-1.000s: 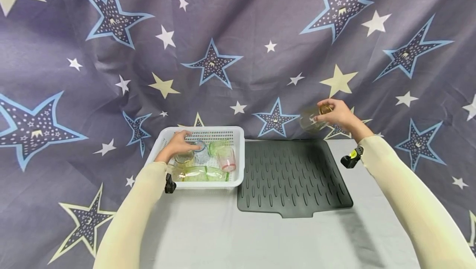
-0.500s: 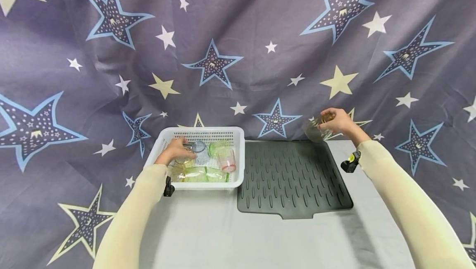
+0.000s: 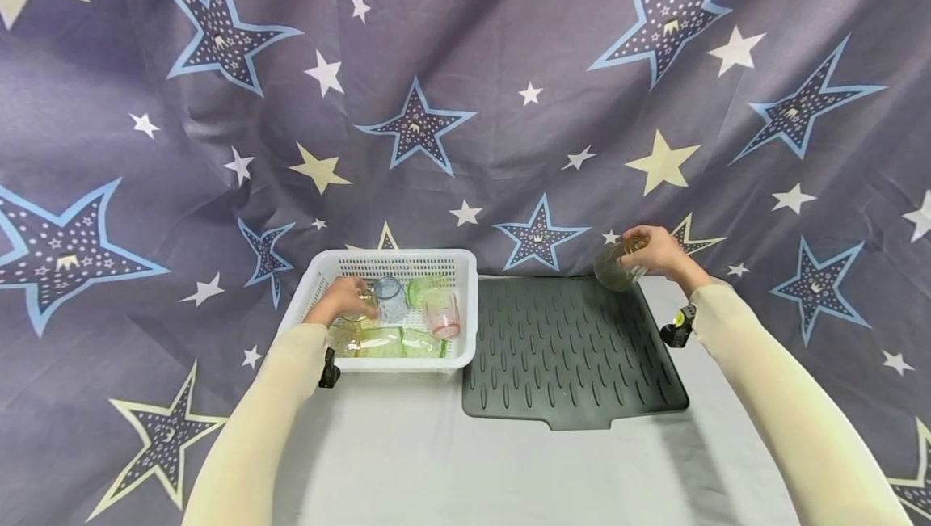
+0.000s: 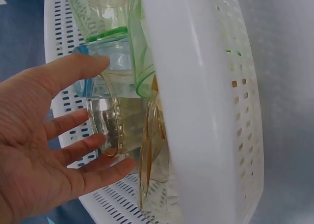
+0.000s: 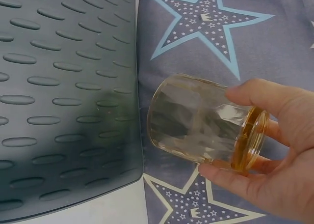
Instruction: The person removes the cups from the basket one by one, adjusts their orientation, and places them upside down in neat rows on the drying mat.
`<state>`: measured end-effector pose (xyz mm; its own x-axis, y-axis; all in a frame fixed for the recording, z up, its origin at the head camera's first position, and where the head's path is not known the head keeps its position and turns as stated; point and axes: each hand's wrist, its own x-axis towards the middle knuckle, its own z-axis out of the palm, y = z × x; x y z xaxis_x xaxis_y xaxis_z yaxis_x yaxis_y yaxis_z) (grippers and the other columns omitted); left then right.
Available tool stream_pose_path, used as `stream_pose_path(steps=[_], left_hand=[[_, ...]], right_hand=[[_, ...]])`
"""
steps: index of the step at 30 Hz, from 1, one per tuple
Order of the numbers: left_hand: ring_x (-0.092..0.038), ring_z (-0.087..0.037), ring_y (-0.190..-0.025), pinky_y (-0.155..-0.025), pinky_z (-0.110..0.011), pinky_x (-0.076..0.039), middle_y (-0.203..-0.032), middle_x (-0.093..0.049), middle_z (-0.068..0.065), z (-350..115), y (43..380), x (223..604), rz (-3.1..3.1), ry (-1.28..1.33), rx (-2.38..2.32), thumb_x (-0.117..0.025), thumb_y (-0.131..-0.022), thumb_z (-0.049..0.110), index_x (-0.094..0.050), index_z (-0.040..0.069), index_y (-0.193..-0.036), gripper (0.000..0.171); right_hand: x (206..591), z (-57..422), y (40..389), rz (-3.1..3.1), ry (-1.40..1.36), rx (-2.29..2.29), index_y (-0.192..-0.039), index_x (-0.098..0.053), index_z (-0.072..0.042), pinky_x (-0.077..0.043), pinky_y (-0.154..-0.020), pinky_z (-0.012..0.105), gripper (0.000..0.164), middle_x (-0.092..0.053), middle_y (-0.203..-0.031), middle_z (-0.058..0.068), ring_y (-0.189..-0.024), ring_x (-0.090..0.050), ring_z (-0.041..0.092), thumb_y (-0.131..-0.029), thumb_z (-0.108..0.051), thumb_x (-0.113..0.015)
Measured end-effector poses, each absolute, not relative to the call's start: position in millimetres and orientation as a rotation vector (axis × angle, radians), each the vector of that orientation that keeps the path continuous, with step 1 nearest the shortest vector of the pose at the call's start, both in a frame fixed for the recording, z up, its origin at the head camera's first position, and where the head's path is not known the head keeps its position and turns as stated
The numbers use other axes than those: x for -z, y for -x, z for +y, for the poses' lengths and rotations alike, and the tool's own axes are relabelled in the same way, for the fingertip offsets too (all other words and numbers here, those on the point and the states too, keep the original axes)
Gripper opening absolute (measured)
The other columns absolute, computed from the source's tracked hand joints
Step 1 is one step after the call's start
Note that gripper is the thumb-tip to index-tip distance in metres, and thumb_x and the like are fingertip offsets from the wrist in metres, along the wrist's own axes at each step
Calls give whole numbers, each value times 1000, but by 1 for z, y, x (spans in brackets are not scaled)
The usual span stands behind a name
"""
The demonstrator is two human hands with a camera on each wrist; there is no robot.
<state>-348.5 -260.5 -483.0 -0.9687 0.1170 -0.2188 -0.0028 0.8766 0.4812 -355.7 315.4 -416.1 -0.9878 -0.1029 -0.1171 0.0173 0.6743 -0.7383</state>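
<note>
Though faint from the head, the amber glass (image 5: pixel 201 118) the right hand (image 5: pixel 289 150) pinches is clear at its wrist; the left hand (image 4: pixel 34 135) spreads loosely about a second glass (image 4: pixel 131 123) in the basket (image 4: pixel 211 111). Starry cloth (image 3: pixel 473 25) backs the surface (image 3: pixel 509 477).

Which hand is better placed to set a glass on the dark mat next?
Probably the right hand: it holds a glass near the mat, while the left hand is at the basket.

Star-printed purple cloth (image 3: pixel 465 33) hanging behind pale table (image 3: pixel 451 453);
</note>
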Motion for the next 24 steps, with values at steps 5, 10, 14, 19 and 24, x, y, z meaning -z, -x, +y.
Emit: stream_pose_path(steps=[5, 10, 14, 19, 24], left_hand=[[-60, -42, -111, -100, -52, -51, -123, -63, -30, -261, 349, 484, 2795, -52, -717, -88, -72, 18, -59, -10, -121, 63], [-61, -41, -108, -98, -51, -52, -120, -65, -29, -260, 350, 484, 2806, -36, -669, -89, -69, 17, -61, -8, -117, 62], [-61, -40, -109, -98, -50, -52, -120, -65, -28, -260, 350, 484, 2802, -13, -649, -89, -68, 18, -61, -7, -118, 62], [-60, -40, -109, -96, -51, -52, -123, -63, -28, -261, 350, 483, 2778, 28, -672, -89, -71, 19, -60, -5, -120, 62], [-61, -41, -111, -98, -50, -53, -124, -64, -27, -259, 352, 484, 2786, 38, -681, -89, -70, 18, -61, -5, -122, 63]], right_hand=[[420, 317, 355, 2725, 77, 1185, -140, -49, 6, -60, -73, 40, 60, -55, -132, 34, -108, -61, 38, -89, -11, -75], [422, 316, 355, 2727, 75, 1132, -142, -48, 5, -58, -74, 42, 60, -53, -134, 34, -112, -58, 42, -91, -13, -73], [425, 316, 355, 2735, 73, 1116, -142, -48, 6, -57, -71, 40, 60, -54, -132, 34, -107, -59, 39, -91, -12, -73], [429, 315, 355, 2736, 62, 1099, -142, -47, 6, -56, -71, 41, 62, -54, -131, 33, -105, -58, 38, -90, -14, -73], [434, 317, 353, 2736, 48, 1076, -143, -47, 6, -56, -75, 46, 62, -51, -134, 34, -110, -56, 42, -91, -15, -73]])
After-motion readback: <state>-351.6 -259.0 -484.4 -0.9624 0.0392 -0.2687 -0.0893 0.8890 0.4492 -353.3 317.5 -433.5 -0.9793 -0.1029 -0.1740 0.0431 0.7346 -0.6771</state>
